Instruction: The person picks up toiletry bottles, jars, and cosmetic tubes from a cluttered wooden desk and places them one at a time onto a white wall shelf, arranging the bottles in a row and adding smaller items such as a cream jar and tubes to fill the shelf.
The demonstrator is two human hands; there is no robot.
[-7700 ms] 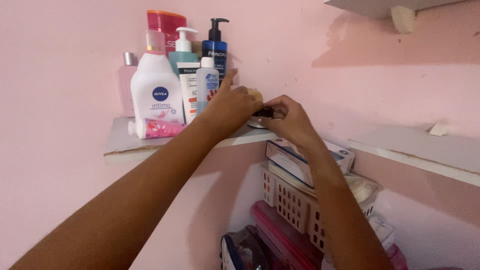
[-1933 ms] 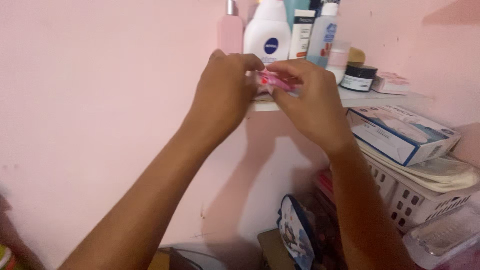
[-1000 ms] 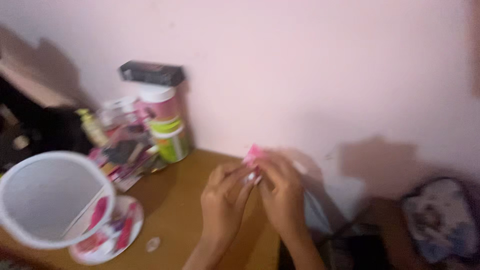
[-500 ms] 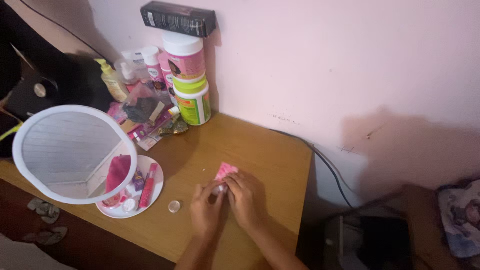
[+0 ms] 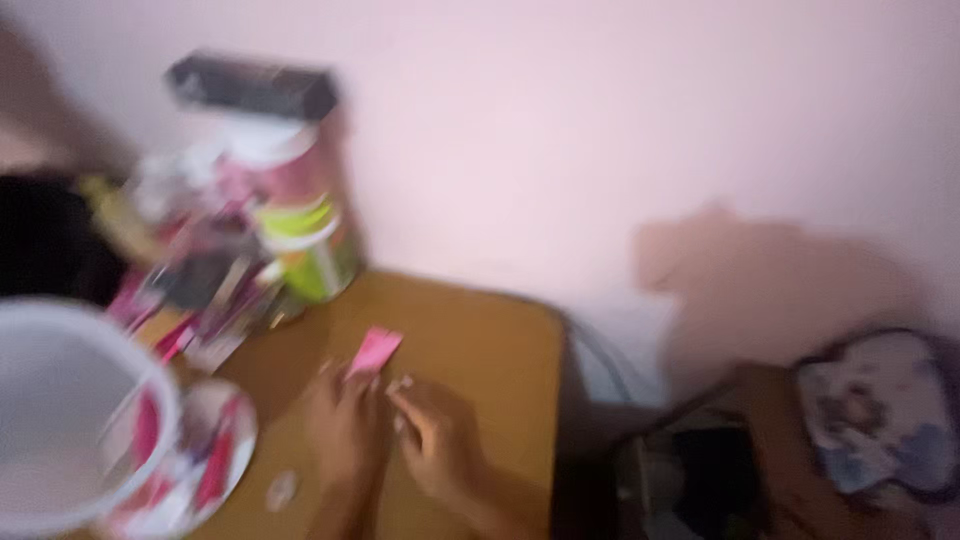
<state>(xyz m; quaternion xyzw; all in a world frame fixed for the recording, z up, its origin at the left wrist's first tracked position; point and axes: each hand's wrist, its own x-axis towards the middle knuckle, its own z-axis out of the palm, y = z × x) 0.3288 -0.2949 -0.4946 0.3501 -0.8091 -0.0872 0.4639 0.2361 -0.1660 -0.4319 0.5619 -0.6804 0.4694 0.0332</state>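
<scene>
**Two hands with a small pink packet over a wooden table**

The picture is heavily blurred, seen from above. In the lower middle of the frame, two bare hands rest close together over a light brown wooden table (image 5: 480, 330). The left hand (image 5: 345, 430) sits just left of centre, and its fingers are closed on the lower end of a small flat pink packet (image 5: 374, 351), which sticks up and away from the fingertips, tilted toward the upper right. The right hand (image 5: 440, 445) lies just beside it, fingers curled toward the left hand and the packet; the blur hides whether they actually touch the packet, so I cannot tell if this hand is gripping anything.

In the lower left corner stands a round white-rimmed mirror (image 5: 70, 400) on a white base dish (image 5: 215, 455) that holds pink and red sticks. A small pale round object (image 5: 281, 490) lies on the table just right of the dish. In the upper left, a pink and white jar (image 5: 275, 175) is stacked on a green and white jar (image 5: 310, 250), with a dark long box (image 5: 252, 85) lying across the top. A jumble of small pink and dark items (image 5: 200, 290) sits left of the jars. A pink wall (image 5: 620, 130) fills the top of the frame. At the lower right is a patterned bag (image 5: 875, 410).
</scene>
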